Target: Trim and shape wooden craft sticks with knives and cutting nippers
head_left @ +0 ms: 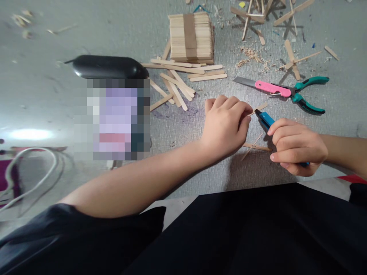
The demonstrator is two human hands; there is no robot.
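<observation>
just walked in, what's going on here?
The person's left hand pinches a thin wooden stick. The right hand grips a blue tool, its dark tip at the stick. Crossed sticks lie nearer the body; a pink-handled blade and green-handled pliers lie beyond the hands.

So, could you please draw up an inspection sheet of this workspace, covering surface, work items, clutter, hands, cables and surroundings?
Surface: grey table, with wood shavings.
Work items: stick at the tip of the blue cutter; crossed sticks nearby, others at upper right.
Clutter: banded bundle, loose sticks, pink knife, green pliers.
Hands: left hand, fingers pinching the stick; right hand, fingers around the cutter.
Cables: white cable looped at left.
Surroundings: black object, its identity unclear; pixelated patch below it; dark clothing at the bottom.
</observation>
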